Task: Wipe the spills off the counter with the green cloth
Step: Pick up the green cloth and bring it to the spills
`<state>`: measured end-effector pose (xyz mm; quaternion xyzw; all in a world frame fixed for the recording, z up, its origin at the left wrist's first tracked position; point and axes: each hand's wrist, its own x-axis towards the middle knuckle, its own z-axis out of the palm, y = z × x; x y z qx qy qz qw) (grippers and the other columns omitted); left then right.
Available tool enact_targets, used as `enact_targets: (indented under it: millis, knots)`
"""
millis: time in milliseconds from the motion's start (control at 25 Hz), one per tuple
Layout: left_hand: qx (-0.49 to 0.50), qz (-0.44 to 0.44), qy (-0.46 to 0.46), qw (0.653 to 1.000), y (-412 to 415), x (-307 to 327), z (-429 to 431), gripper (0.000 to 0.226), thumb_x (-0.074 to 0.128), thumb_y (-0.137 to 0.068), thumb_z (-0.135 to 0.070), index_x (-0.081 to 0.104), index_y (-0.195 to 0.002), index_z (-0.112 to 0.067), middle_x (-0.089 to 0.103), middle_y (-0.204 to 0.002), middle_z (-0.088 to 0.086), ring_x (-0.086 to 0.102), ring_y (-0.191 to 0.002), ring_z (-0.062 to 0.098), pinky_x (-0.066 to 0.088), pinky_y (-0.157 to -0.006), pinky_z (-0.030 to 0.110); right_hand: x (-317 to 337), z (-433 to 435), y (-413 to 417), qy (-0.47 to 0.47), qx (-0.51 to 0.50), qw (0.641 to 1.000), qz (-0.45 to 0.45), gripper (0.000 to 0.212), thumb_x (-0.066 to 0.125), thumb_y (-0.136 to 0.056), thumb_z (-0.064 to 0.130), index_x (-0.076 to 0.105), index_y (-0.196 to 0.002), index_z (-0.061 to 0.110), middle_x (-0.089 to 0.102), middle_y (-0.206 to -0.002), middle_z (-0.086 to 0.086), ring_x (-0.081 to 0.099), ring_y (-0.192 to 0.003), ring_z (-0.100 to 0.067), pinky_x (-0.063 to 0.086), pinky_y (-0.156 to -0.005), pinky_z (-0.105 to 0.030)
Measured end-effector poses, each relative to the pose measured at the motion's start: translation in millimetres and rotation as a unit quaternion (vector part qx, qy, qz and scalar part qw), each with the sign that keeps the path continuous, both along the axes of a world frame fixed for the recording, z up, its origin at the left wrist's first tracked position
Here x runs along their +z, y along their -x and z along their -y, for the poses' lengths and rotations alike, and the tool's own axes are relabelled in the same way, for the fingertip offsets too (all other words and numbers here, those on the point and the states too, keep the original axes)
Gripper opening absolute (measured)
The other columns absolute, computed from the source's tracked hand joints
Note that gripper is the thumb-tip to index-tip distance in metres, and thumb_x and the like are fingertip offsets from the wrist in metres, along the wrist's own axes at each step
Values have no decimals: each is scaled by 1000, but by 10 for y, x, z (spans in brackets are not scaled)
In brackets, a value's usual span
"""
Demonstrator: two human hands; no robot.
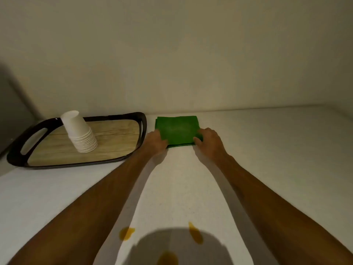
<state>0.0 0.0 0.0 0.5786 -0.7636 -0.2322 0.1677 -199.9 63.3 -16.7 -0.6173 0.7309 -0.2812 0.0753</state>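
Observation:
A folded green cloth [176, 129] lies flat on the white counter [267, 150] near the back wall. My left hand [155, 141] grips its near left corner and my right hand [209, 139] grips its near right corner, fingers on top of the fabric. Three orange-brown spills sit on the counter close to me: one [126, 232] under my left forearm, one [195, 234] right of it, one [167, 258] at the bottom edge.
A dark-rimmed tray [142, 127] with a wood-pattern floor sits left of the cloth, almost touching my left hand. A tilted stack of white paper cups [79, 131] stands upside down on it. A grey appliance side [11, 115] is at far left.

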Motion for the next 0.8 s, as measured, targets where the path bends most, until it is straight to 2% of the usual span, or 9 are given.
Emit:
enact_targets:
  millis: [80, 160, 240, 400, 480, 560, 680, 800]
  knots:
    - [22, 23, 16, 999, 61, -19, 82, 31, 58, -89, -18, 60, -109, 5, 65, -109, 22, 63, -97, 34, 47, -69, 34, -27, 131, 22, 7, -12, 999, 41, 17, 60, -95, 10, 68, -96, -5, 64, -91, -20, 61, -82, -30, 52, -71, -40]
    - [77, 26, 16, 997, 138, -48, 166, 31, 61, -88, -18, 59, -108, 5, 65, -109, 22, 64, -98, 36, 45, -66, 32, -48, 264, 36, -6, -45, 997, 60, 15, 59, -92, 2, 70, -91, -7, 69, -87, -20, 64, -78, -29, 53, -67, -38]
    - [134, -10, -3, 991, 223, -61, 245, 31, 62, -88, -14, 58, -112, 4, 63, -113, 22, 64, -100, 36, 47, -67, 32, -63, 384, 71, -1, -79, 992, 94, 15, 60, -91, -1, 73, -96, -5, 73, -93, -20, 69, -84, -31, 57, -70, -36]
    - [210, -99, -57, 971, 304, -118, 400, 38, 65, -86, -10, 54, -119, 3, 60, -120, 23, 63, -106, 37, 56, -82, 40, -73, 547, 94, 11, -122, 983, 136, 13, 65, -89, -4, 74, -98, -1, 73, -100, -18, 70, -90, -29, 56, -73, -30]
    - [232, -134, -73, 961, 294, -147, 441, 38, 64, -86, -10, 54, -120, 5, 60, -120, 23, 63, -105, 37, 55, -78, 38, -74, 596, 107, 15, -129, 978, 162, 17, 63, -87, -8, 74, -98, 0, 73, -103, -19, 70, -95, -30, 58, -79, -33]
    - [233, -148, -76, 958, 259, -148, 462, 32, 64, -87, -10, 59, -114, 7, 64, -115, 23, 65, -97, 34, 55, -71, 36, -52, 615, 116, 3, -114, 976, 185, 25, 60, -88, -8, 75, -105, 3, 72, -114, -18, 68, -104, -31, 55, -89, -32]
    - [200, -145, -74, 966, 205, -115, 430, 24, 64, -86, -7, 65, -108, 3, 67, -108, 19, 63, -85, 27, 51, -65, 32, 0, 569, 89, -30, -88, 975, 201, 32, 57, -90, -3, 74, -114, 8, 69, -125, -13, 64, -113, -28, 49, -93, -28]
    - [181, -178, -56, 966, 124, -62, 306, 36, 64, -81, 4, 55, -114, -7, 61, -101, 15, 56, -77, 22, 51, -59, 34, 43, 424, 54, -24, -73, 976, 203, 38, 57, -88, -4, 72, -119, 12, 68, -129, -10, 63, -116, -27, 50, -99, -31]
